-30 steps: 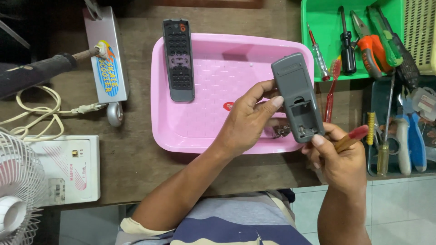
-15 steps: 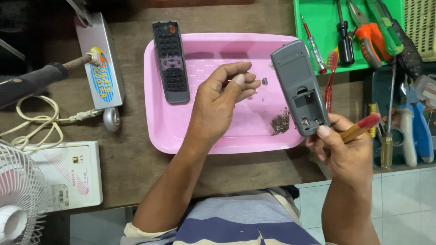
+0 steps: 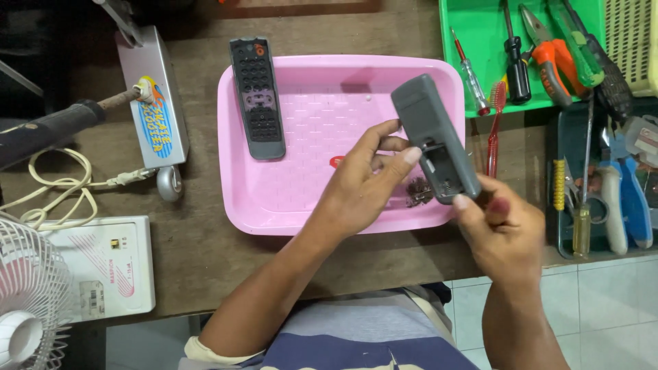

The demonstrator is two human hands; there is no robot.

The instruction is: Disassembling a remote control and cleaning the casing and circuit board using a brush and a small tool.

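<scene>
Both hands now meet on the grey remote back (image 3: pixel 435 137) above the pink tray (image 3: pixel 288 205), the left hand (image 3: pixel 363 181) having come back from over the tray to pinch it while the right hand (image 3: pixel 504 229) grips its lower end, and a white box with a pink label (image 3: pixel 103 264) sits at the surface's left edge.

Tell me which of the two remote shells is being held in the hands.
The lighter grey back shell, open battery bay up, gripped by the left hand and right hand over the pink tray. The dark front shell lies untouched across the tray's left rim.
</scene>
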